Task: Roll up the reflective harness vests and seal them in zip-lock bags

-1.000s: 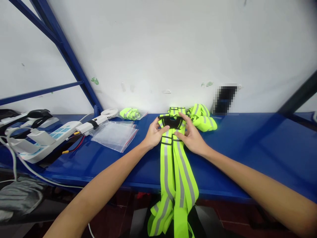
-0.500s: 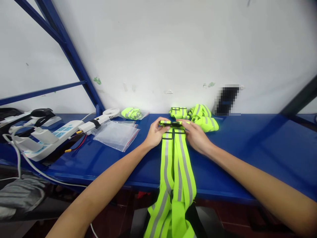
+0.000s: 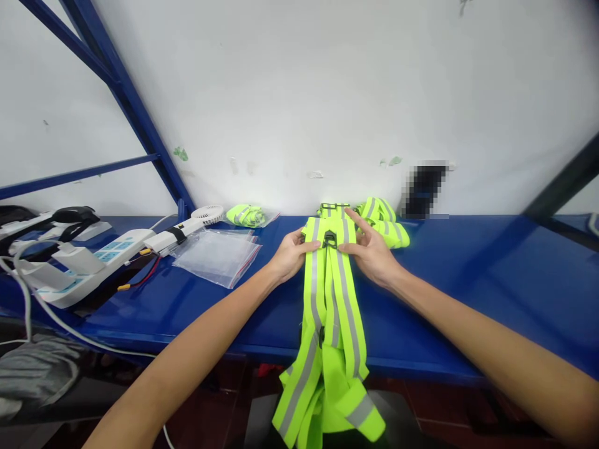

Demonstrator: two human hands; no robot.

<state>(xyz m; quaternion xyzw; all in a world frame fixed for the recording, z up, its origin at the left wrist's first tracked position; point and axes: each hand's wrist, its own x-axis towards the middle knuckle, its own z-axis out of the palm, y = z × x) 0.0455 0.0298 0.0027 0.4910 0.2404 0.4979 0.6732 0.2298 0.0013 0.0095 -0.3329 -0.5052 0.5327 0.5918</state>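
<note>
A neon yellow reflective strap harness (image 3: 347, 293) with grey stripes lies across the blue table and hangs over its front edge. My left hand (image 3: 291, 254) pinches the left side of its folded top end, thumb on the front. On the right side my right hand (image 3: 372, 252) holds the same end between thumb and fingers, its index finger pointing up and away. A black buckle (image 3: 330, 239) shows between the two thumbs. Just behind the hands sits a folded yellow bundle (image 3: 334, 207), partly hidden by the harness.
More yellow straps (image 3: 386, 224) lie back right, near a pixelated dark object (image 3: 423, 190). A bagged yellow bundle (image 3: 247, 215), clear plastic bags (image 3: 218, 254), a white fan (image 3: 206, 216) and a power strip (image 3: 100, 265) with cables occupy the left of the blue table (image 3: 491, 280).
The harness's top end has been turned over toward me, so its striped face and the black buckle now show. My right index finger has lifted. The lower straps have shifted and spread.
</note>
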